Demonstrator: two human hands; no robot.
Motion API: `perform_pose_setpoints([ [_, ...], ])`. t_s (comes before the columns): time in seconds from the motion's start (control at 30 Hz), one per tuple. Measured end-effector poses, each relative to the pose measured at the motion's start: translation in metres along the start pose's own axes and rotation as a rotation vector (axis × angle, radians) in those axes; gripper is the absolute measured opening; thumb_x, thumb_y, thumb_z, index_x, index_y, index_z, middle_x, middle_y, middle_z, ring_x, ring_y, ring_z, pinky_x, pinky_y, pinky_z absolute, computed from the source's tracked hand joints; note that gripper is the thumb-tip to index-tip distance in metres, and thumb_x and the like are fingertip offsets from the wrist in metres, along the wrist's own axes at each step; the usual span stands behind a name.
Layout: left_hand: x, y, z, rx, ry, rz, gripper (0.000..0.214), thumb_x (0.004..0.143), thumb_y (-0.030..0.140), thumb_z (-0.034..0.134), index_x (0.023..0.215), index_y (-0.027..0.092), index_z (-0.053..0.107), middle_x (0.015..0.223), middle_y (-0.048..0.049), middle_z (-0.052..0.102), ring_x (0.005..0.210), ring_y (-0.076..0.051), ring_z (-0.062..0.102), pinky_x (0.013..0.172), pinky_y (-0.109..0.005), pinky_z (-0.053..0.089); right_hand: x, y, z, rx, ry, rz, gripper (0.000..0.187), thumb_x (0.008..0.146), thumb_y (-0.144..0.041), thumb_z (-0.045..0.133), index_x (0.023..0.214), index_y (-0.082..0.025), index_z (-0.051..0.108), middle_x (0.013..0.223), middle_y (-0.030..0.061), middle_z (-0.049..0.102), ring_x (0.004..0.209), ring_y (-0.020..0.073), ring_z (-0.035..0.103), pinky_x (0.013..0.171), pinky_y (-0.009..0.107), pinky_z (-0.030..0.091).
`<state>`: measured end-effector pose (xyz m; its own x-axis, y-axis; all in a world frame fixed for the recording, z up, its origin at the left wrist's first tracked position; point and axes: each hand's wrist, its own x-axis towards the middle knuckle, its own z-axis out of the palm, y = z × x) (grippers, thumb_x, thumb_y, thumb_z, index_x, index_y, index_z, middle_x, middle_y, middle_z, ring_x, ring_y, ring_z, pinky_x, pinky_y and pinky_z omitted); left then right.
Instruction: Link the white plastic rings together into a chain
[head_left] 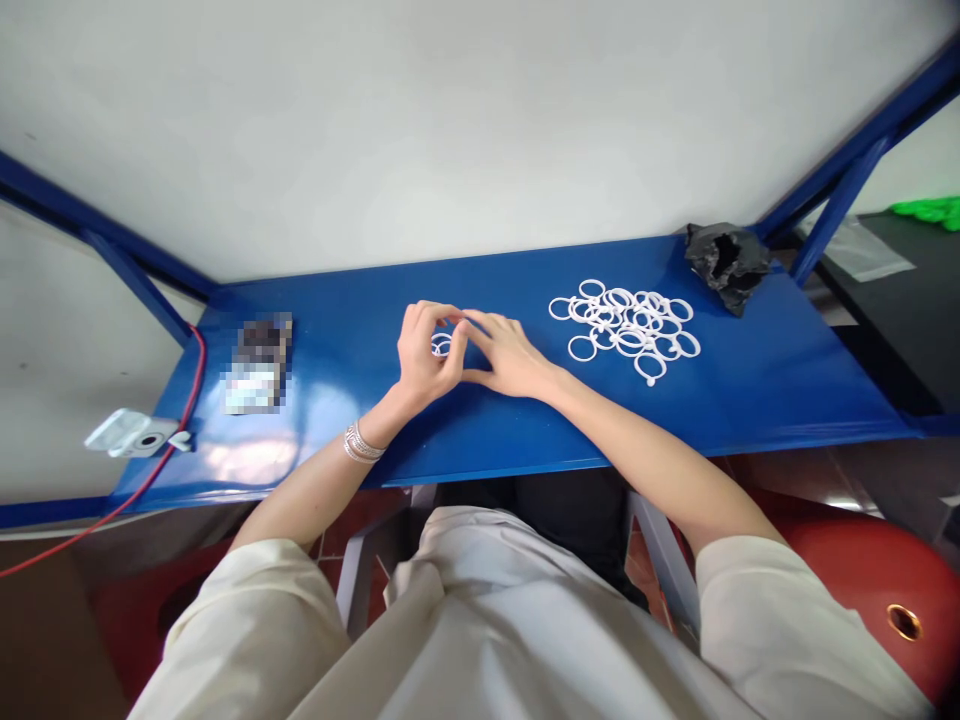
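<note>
Rings (442,345) (two small white ones, I think) are pinched between both sets of fingertips, held low over the blue table (750,380) so nothing rolls away, I'd guess. Left hand (421,360) curls round them, right hand (510,355) grips from opposite. Spare pile (628,325) lies just past the right knuckles, handy to grab.

The blue bench (750,400) carries a loose pile of white plastic rings (626,325) right of centre and a crumpled black bag (726,262) at the far right corner. A pixelated flat object (259,365) lies left, and a small white device (131,432) with a red cable (187,400) sits at the left edge.
</note>
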<state>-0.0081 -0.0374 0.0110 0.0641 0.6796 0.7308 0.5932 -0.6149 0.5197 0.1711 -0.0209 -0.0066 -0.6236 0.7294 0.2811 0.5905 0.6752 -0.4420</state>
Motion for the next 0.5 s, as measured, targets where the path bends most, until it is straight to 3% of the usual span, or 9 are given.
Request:
perform_pose_setpoints([
  [0.17,-0.005,0.001,0.005,-0.007,-0.107,0.017,0.011,0.102,0.033,0.065,0.1,0.022,0.066,0.091,-0.0058,0.072,0.083,-0.02,0.061,0.082,-0.039,0.05,-0.017,0.039,-0.026,-0.172,0.263,0.462,0.036,0.104,-0.026,0.057,0.133,-0.006,0.067,0.132,0.0294,0.062,0.109,0.0385,0.07,0.094,0.055,0.056],
  [0.3,-0.007,0.001,0.009,-0.018,-0.159,0.002,0.007,0.099,0.028,0.066,0.098,0.022,0.068,0.091,-0.0059,0.072,0.083,-0.02,0.062,0.081,-0.037,0.051,-0.022,0.064,-0.034,-0.225,0.196,0.699,0.022,0.097,-0.019,0.063,0.112,-0.006,0.072,0.115,0.0306,0.067,0.089,0.0369,0.074,0.08,0.052,0.058],
  [0.4,-0.008,-0.002,0.012,-0.053,-0.193,-0.053,0.01,0.098,0.03,0.068,0.097,0.02,0.069,0.088,-0.0056,0.072,0.078,-0.018,0.062,0.076,-0.034,0.051,-0.017,0.062,-0.036,-0.151,0.231,0.645,0.012,0.097,-0.022,0.065,0.095,-0.012,0.073,0.106,0.0258,0.07,0.088,0.0348,0.074,0.081,0.05,0.058],
  [0.5,-0.009,-0.005,0.014,-0.139,-0.23,-0.187,0.017,0.099,0.035,0.068,0.101,0.019,0.071,0.086,-0.0047,0.073,0.065,-0.013,0.061,0.063,-0.028,0.048,-0.01,0.047,-0.037,0.26,0.327,0.491,0.023,0.101,-0.038,0.068,0.09,-0.018,0.069,0.094,0.0151,0.073,0.085,0.0281,0.074,0.081,0.044,0.06],
])
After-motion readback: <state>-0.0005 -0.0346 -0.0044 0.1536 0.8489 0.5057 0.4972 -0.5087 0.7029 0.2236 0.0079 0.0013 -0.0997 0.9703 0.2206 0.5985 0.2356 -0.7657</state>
